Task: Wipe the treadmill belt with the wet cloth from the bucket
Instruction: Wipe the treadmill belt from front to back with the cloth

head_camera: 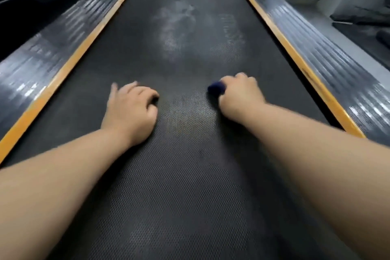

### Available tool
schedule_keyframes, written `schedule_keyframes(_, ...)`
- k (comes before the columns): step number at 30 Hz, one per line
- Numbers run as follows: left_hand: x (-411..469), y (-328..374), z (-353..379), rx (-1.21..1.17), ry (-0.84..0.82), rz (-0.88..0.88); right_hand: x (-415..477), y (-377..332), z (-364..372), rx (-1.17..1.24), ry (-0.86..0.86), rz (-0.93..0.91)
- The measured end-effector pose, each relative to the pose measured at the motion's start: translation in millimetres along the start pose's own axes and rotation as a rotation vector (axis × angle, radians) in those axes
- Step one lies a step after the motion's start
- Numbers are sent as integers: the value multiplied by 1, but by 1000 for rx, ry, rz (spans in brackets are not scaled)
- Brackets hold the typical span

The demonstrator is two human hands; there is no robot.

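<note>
Black textured rubber fills most of the view: the treadmill belt runs away from the camera, with both bare forearms reaching out over it. The right hand is clenched around a dark blue cloth. Only a bunched end of the cloth shows at the thumb side of the fist, and it sits down on the belt right of the middle line. The left hand rests palm-down on the belt, level with the other and well apart from it. It grasps nothing, and its fingers lie loosely forward, their tips blurred.

Beyond the hands, pale dusty smudges mark the middle of the belt, with a fainter patch to their right. The stretch of belt between the hands looks slightly lighter and shows its weave clearly.

An orange strip edges the belt on the left and another on the right. Outside each strip lies a grey ribbed side rail, which catches streaks of light. The picture is blurred towards its edges.
</note>
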State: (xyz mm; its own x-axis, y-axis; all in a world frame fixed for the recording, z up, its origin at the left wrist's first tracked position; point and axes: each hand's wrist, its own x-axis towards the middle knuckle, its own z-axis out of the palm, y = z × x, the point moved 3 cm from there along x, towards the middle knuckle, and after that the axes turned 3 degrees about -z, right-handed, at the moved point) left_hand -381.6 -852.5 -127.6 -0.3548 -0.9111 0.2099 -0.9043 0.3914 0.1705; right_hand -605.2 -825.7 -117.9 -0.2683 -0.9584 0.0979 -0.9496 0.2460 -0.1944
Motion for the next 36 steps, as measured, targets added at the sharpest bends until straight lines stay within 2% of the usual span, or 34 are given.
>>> schedule_keyframes(2,1,-6,6,-137,-11,-63,-27,-28,13,66,45,-276)
schedule_keyframes(3,1,-7,9,-187,-15,-80,-34,-34,19,107,59,-364)
schedule_keyframes(4,1,-7,11,-204,-19,-82,-30,-33,21,135,75,-377)
schedule_keyframes(5,1,-7,11,-209,-22,-77,-18,-26,19,140,98,-309)
schedule_keyframes(8,2,-11,11,-217,-30,-80,26,3,7,88,116,70)
schedule_keyframes(10,0,-10,11,-223,-37,-83,32,4,2,25,79,171)
schedule_keyframes(11,0,-10,10,-228,-36,-77,29,-5,1,9,63,136)
schedule_keyframes(15,0,-10,8,-241,-26,-78,-20,-56,12,73,27,-240)
schedule_keyframes(17,0,-10,9,-236,-19,-72,-35,-64,14,131,25,-362)
schedule_keyframes(19,0,-10,10,-219,-30,-65,-17,-55,12,137,30,-319)
schedule_keyframes(23,0,-10,11,-235,-32,-68,43,-27,3,143,46,115)
schedule_keyframes(24,1,-11,11,-239,-27,-67,47,-27,3,130,44,155)
schedule_keyframes(26,3,-12,11,-248,-22,-63,41,-37,5,104,25,67)
schedule_keyframes(31,0,-11,7,-240,-3,-48,-27,-65,14,191,-26,-335)
schedule_keyframes(33,-1,-11,5,-224,9,-64,-18,-63,14,168,-11,-312)
schedule_keyframes(36,-3,-9,5,-224,7,-86,18,-58,12,82,35,-78)
